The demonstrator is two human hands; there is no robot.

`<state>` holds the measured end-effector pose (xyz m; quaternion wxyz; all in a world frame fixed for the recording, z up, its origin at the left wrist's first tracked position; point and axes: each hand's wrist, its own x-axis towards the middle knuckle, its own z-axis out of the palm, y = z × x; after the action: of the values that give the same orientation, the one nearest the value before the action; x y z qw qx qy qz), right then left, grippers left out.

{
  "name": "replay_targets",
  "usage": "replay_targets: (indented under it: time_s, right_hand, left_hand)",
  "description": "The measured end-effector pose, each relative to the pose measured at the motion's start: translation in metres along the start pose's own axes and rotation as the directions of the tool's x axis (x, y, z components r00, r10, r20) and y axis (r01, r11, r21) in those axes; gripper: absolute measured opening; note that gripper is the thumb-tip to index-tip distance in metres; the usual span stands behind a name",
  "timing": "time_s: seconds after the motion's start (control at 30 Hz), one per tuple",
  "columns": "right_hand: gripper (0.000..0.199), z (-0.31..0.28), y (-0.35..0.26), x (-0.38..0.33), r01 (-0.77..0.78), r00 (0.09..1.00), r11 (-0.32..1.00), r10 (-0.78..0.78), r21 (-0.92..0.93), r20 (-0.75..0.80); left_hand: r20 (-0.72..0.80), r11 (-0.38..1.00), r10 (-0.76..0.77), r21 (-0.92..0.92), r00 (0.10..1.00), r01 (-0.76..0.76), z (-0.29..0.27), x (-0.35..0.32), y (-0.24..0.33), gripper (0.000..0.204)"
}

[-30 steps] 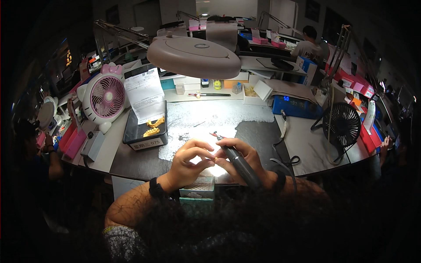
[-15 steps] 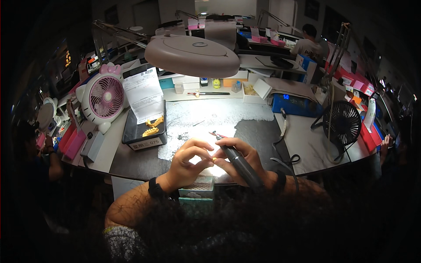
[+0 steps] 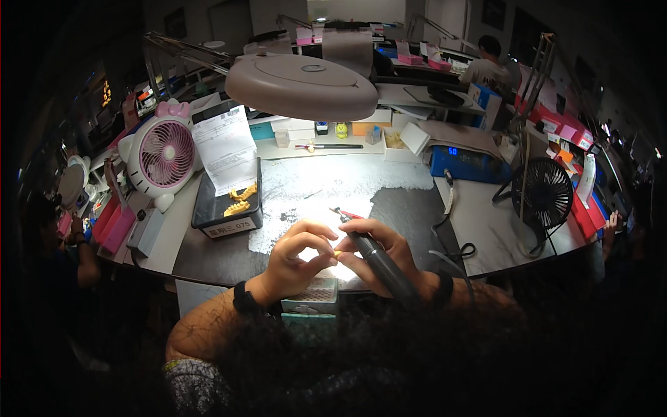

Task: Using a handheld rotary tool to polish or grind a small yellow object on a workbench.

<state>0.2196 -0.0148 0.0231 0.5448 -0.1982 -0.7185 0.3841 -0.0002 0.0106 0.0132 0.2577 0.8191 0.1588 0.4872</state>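
Big desk (image 3: 208,257) under a round lamp (image 3: 302,87), pink fan (image 3: 165,154) off to the left, black tray (image 3: 226,212) beside it. Right hand (image 3: 379,254) wrapped around a dark handpiece (image 3: 379,264), tip pointing up-left. Left hand (image 3: 295,257) pinching a tiny yellow piece (image 3: 338,254) at the desk's near edge, touching the right hand.
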Motion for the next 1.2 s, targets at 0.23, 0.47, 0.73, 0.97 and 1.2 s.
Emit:
replay_targets:
  time_s: [0.23, 0.47, 0.73, 0.97, 1.2]
  right_hand:
    - [0.042, -0.0016, -0.0010, 0.0002, 0.032, 0.999, 0.999, -0.031, -0.035, 0.009]
    - [0.041, 0.0011, -0.0015, 0.0010, 0.068, 0.998, 0.998, -0.068, 0.001, -0.018]
    - [0.042, -0.0032, -0.0016, 0.0003, -0.042, 0.999, 0.999, 0.042, -0.020, 0.015]
    - [0.041, 0.0005, 0.0005, 0.0004, 0.020, 1.000, 1.000, -0.020, -0.009, -0.017]
    - [0.040, -0.0002, 0.0018, 0.0003, 0.006, 1.000, 1.000, -0.006, -0.001, -0.011]
  left_hand:
    - [0.006, 1.000, 0.011, -0.028, 1.000, -0.011, -0.0007, 0.0028, 0.0004, 0.024]
    - [0.006, 1.000, -0.011, -0.010, 1.000, 0.011, -0.0005, 0.0037, 0.0052, 0.025]
    - [-0.026, 0.999, 0.033, -0.007, 0.999, -0.033, 0.0003, 0.0038, 0.0025, 0.024]
    - [-0.002, 0.999, 0.026, 0.038, 1.000, -0.026, -0.0020, 0.0043, 0.0043, 0.026]
    - [-0.007, 1.000, 0.012, -0.001, 1.000, -0.012, -0.0012, 0.0018, 0.0013, 0.025]
